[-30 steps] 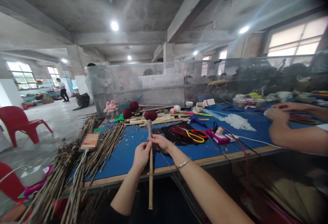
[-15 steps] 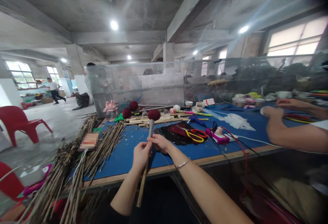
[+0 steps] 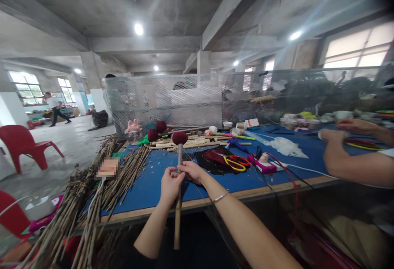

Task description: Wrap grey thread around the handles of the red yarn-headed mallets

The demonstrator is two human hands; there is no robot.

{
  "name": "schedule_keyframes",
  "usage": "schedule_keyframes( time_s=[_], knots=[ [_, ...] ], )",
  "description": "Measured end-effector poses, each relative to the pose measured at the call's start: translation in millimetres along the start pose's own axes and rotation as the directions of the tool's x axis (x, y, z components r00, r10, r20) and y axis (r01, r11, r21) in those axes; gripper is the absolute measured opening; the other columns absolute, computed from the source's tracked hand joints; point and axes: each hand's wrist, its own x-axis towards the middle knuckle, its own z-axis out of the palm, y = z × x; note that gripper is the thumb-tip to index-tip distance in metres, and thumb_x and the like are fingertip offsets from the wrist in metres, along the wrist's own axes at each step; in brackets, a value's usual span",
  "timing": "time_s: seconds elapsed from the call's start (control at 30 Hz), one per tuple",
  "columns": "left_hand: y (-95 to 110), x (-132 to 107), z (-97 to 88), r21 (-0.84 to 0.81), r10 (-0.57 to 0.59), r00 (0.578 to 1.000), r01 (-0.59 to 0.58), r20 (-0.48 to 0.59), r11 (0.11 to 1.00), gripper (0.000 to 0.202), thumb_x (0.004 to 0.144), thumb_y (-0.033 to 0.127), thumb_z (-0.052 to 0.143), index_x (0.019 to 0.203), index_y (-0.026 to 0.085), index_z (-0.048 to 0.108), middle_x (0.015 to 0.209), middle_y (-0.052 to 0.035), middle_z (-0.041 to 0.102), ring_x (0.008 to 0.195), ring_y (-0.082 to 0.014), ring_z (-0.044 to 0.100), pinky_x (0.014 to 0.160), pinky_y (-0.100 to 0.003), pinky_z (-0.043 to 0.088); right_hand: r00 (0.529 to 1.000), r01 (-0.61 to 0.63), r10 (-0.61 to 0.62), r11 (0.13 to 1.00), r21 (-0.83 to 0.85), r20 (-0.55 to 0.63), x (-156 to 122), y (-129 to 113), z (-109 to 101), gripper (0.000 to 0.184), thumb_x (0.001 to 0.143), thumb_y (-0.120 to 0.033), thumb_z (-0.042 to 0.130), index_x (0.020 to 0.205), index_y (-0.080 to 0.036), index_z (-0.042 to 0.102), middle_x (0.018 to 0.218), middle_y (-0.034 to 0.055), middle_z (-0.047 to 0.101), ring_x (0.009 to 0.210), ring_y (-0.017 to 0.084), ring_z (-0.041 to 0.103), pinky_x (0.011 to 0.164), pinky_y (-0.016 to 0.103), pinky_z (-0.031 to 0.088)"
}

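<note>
Both hands are on a mallet-like wooden stick (image 3: 177,224), held nearly upright over the table's front edge. Its top bears a dark red ball (image 3: 180,138), with a grey wrapped neck (image 3: 180,154) below. My left hand (image 3: 170,183) is closed around the stick from the left, thumb and fingers pinched. Against the lower end of the wrap, my right hand (image 3: 191,172) pinches the stick from the other side. A thin dark strand runs down from near my right hand; its ends are hard to follow. Yellow-handled scissors (image 3: 234,163) lie on dark cloth (image 3: 212,156) to the right.
Bundled thin sticks (image 3: 101,191) cover the table's left end. Two more dark red balls (image 3: 152,135) and wooden rods (image 3: 197,141) lie behind. A purple power strip (image 3: 261,164) with cords sits right. A co-worker's arms (image 3: 344,150) work at far right. A mesh panel (image 3: 166,101) stands behind.
The stick has swung more upright, its ball moving slightly left and its lower end to the right. My left fingers have shifted on it. A person in the background has walked left.
</note>
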Motion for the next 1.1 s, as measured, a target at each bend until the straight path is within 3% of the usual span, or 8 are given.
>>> schedule_keyframes(
  time_s=[0.13, 0.23, 0.3, 0.47, 0.7, 0.8, 0.93, 1.1],
  knots=[
    [3, 0, -2.4, -0.202, -0.115, 0.988, 0.134, 0.106, 0.970, 0.069, 0.070, 0.035, 0.065, 0.126, 0.014, 0.030, 0.062, -0.0003, 0.061, 0.052, -0.0116, 0.059, 0.052, -0.023, 0.045, 0.998, -0.036, 0.034, 0.998, 0.042, 0.043, 0, 2, -2, 0.038, 0.063, -0.043, 0.070, 0.079, -0.014, 0.052, 0.044, -0.0082, 0.046, 0.028, 0.002, 0.028, 0.031, 0.017, 0.012],
    [6, -2, -1.6, -0.182, -0.129, 0.979, 0.157, 0.157, 0.971, 0.065, 0.072, 0.038, 0.062, 0.125, 0.013, 0.034, 0.064, -0.0022, 0.062, 0.052, -0.0121, 0.059, 0.051, -0.023, 0.045, 0.994, -0.038, 0.029, 0.996, 0.085, 0.103, 0, 2, 1, 0.038, 0.061, -0.042, 0.071, 0.076, -0.014, 0.050, 0.048, -0.0054, 0.051, 0.034, 0.005, 0.041, 0.034, 0.017, 0.023],
    [5, -2, -0.7, -0.139, -0.095, 0.986, 0.113, 0.134, 0.984, 0.056, 0.072, 0.039, 0.061, 0.117, 0.011, 0.043, 0.061, -0.0006, 0.060, 0.051, -0.0110, 0.057, 0.051, -0.022, 0.044, 0.995, -0.022, 0.012, 0.995, 0.101, 0.101, -1, 1, 2, 0.037, 0.060, -0.040, 0.072, 0.074, -0.014, 0.050, 0.048, -0.0059, 0.050, 0.035, 0.005, 0.041, 0.035, 0.017, 0.026],
    [-1, 0, -1.3, -0.061, 0.030, 1.000, -0.030, 0.000, 0.998, 0.057, 0.060, 0.033, 0.073, 0.108, 0.010, 0.050, 0.061, 0.0037, 0.056, 0.052, -0.0068, 0.052, 0.053, -0.018, 0.040, 1.000, -0.026, 0.026, 0.999, 0.043, 0.015, 0, 0, 1, 0.037, 0.060, -0.041, 0.072, 0.069, -0.014, 0.048, 0.042, -0.0096, 0.043, 0.027, 0.000, 0.024, 0.030, 0.018, 0.010],
    [2, -1, -6.5, -0.174, -0.079, 0.993, 0.094, 0.093, 0.980, 0.094, 0.066, 0.039, 0.069, 0.137, 0.009, 0.015, 0.057, 0.0015, 0.059, 0.052, -0.0116, 0.056, 0.052, -0.020, 0.040, 0.999, -0.020, 0.019, 0.999, 0.027, 0.030, 1, 2, -2, 0.039, 0.061, -0.044, 0.071, 0.074, -0.014, 0.050, 0.040, -0.0110, 0.039, 0.028, 0.001, 0.023, 0.030, 0.019, 0.009],
    [1, -1, -6.2, -0.168, -0.071, 0.992, 0.088, 0.106, 0.982, 0.085, 0.068, 0.041, 0.065, 0.134, 0.009, 0.023, 0.059, 0.0004, 0.059, 0.052, -0.0114, 0.056, 0.052, -0.021, 0.042, 1.000, -0.016, 0.015, 1.000, 0.014, 0.021, 1, 1, -1, 0.039, 0.060, -0.044, 0.072, 0.073, -0.014, 0.050, 0.039, -0.0113, 0.038, 0.027, 0.001, 0.020, 0.030, 0.019, 0.008],
    [-5, 1, -3.2, -0.061, 0.047, 0.998, -0.049, -0.034, 0.997, 0.078, 0.062, 0.037, 0.071, 0.126, 0.009, 0.037, 0.065, 0.0020, 0.057, 0.054, -0.0078, 0.053, 0.054, -0.019, 0.041, 1.000, -0.019, 0.019, 1.000, 0.011, 0.004, 1, 1, 0, 0.038, 0.060, -0.042, 0.072, 0.070, -0.015, 0.048, 0.040, -0.0108, 0.039, 0.027, 0.001, 0.022, 0.029, 0.019, 0.008],
    [-6, 0, -2.8, -0.041, 0.045, 0.997, -0.047, -0.057, 0.998, 0.082, 0.062, 0.037, 0.071, 0.129, 0.008, 0.034, 0.060, 0.0025, 0.057, 0.051, -0.0091, 0.054, 0.052, -0.019, 0.040, 1.000, -0.019, 0.019, 0.999, 0.027, 0.023, 1, 3, -3, 0.036, 0.062, -0.041, 0.071, 0.073, -0.014, 0.049, 0.041, -0.0110, 0.039, 0.028, 0.000, 0.020, 0.031, 0.019, 0.007]
  ],
)
